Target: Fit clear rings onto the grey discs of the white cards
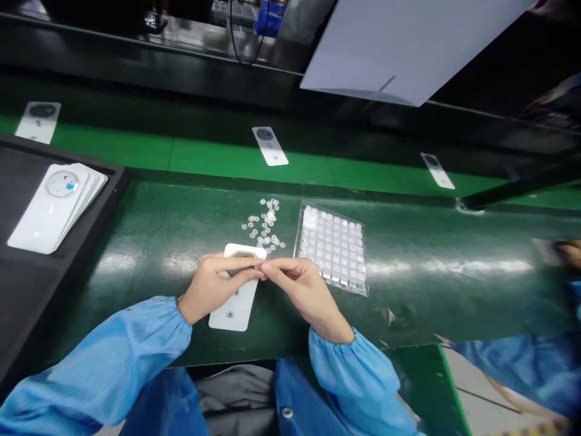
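My left hand (pixel 216 283) and my right hand (pixel 305 289) meet at the fingertips, both pinched closed. Whatever sits between the fingertips is too small to make out. Under my left hand, a white phone back cover (pixel 235 307) lies flat on the green bench, its camera ring partly covered by my fingers. Just beyond the cover, several small clear round pieces (pixel 267 225) are scattered loosely. To the right of my right hand rests a clear plastic tray (pixel 367 289) with rows of small whitish pieces (pixel 338 245) in its cells.
A stack of white phone covers (pixel 45 212) lies on a black tray (pixel 86 254) at left. More covers (pixel 271 146) lie along the green conveyor belt (pixel 204 151) behind the bench. A white panel (pixel 399 48) hangs above. Another person's blue sleeve (pixel 521 369) is at right.
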Tool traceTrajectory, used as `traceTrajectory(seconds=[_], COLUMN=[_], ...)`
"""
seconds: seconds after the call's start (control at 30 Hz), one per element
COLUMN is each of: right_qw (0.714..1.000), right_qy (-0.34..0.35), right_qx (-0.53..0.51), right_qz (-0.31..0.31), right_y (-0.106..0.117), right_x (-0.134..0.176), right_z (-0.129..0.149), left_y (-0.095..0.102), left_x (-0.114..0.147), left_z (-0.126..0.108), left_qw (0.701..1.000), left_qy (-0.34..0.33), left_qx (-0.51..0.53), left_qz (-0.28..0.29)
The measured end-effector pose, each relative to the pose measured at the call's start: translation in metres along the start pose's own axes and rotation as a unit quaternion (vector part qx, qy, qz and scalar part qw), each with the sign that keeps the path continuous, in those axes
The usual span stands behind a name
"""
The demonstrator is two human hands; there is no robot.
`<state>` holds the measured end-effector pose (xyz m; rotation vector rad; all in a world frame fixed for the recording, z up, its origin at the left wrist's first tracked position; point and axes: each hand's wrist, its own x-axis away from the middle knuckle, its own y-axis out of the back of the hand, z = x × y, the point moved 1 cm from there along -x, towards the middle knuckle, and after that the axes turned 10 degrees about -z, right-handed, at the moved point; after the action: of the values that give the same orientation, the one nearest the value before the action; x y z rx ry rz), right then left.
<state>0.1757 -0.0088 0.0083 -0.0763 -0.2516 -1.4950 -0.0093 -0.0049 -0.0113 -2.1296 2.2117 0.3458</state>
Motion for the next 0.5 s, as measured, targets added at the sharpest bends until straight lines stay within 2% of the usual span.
traceTrajectory(seconds=[0.1, 0.5], right_qw=[1.0, 0.998], right_qy=[0.007, 0.005], right_qx=[0.013, 0.013], right_qz=[0.011, 0.065], right_y=[0.0039, 0.0035], right_x=[-0.0009, -0.0007], right_z=[-0.0002, 0.0067], left_y=[0.0013, -0.0002], left_x=[-0.0018, -0.0023], left_z=[-0.0001, 0.0044], left_qw=[1.0, 1.0], left_qy=[0.009, -0.003], left_qx=[0.016, 0.02], left_qz=[0.016, -0.013])
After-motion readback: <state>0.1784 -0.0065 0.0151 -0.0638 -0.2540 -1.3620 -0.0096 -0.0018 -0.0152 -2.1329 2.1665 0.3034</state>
